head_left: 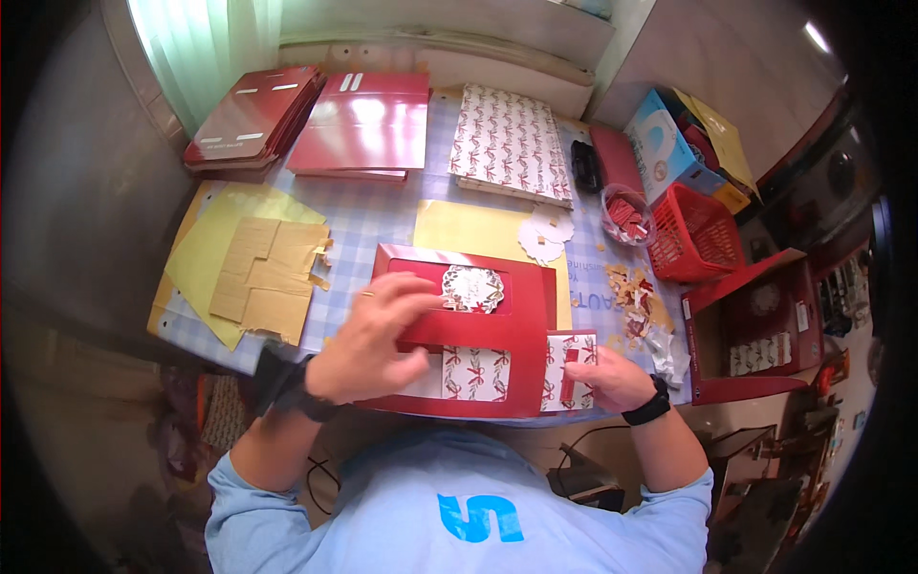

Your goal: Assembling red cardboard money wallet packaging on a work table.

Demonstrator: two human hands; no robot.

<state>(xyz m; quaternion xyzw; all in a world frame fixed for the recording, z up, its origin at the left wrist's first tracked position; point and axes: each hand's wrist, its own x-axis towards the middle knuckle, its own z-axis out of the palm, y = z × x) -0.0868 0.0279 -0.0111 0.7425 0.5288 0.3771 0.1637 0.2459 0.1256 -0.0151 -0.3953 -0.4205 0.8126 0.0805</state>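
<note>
A red card folder (469, 335) with cut-out windows lies in front of me near the table's front edge. A scalloped white label (472, 289) with a printed wreath shows in its upper window, and leaf-and-bow patterned card appears in the lower one. Over the folder's left part hovers or rests my left hand (368, 335), fingers stretched out and apart; contact is hard to judge. My right hand (617, 380) pinches a patterned card (557, 394) that sticks out from the folder's right side. A narrow red strip (571, 378) lies on that card by my thumb.
Stacks of red covers (251, 120) and patterned sheets (512, 139) line the back. Brown cardboard (266, 277) lies left on yellow paper. Right are a red basket (693, 234), a round tub (628, 218), paper scraps (626, 297) and an open red box (751, 325).
</note>
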